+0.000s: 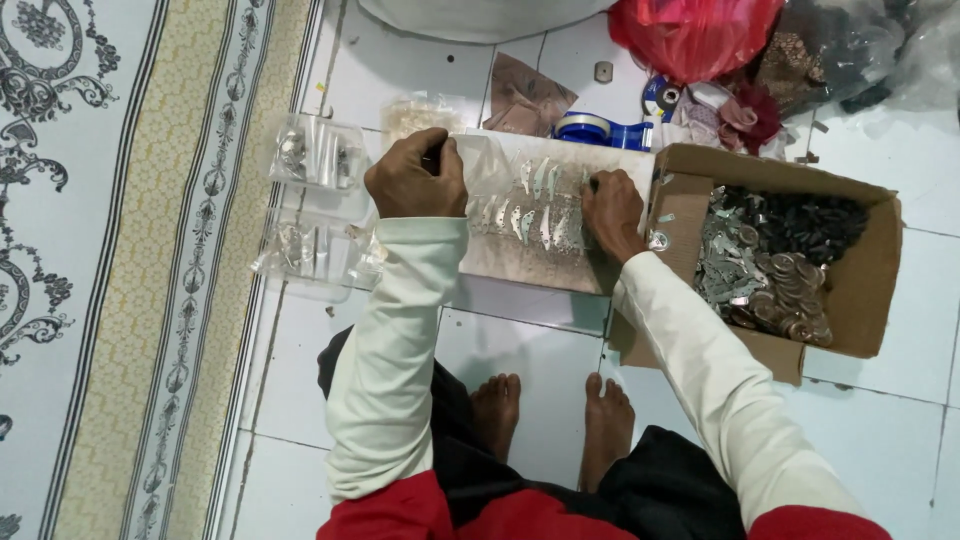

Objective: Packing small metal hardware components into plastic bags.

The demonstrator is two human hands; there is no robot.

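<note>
Hands work over a flat board [520,265] on the tiled floor: left hand [415,180] clenched at its left edge, what it grips hidden; right hand [612,212] pinching small metal blades [530,210] rowed near the right edge, beside a cardboard box [860,300] of parts too small to identify

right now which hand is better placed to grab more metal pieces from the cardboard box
Right. The right hand rests at the board's edge, right beside the cardboard box of metal pieces. The left hand is at the board's far side, closed around something.
</note>
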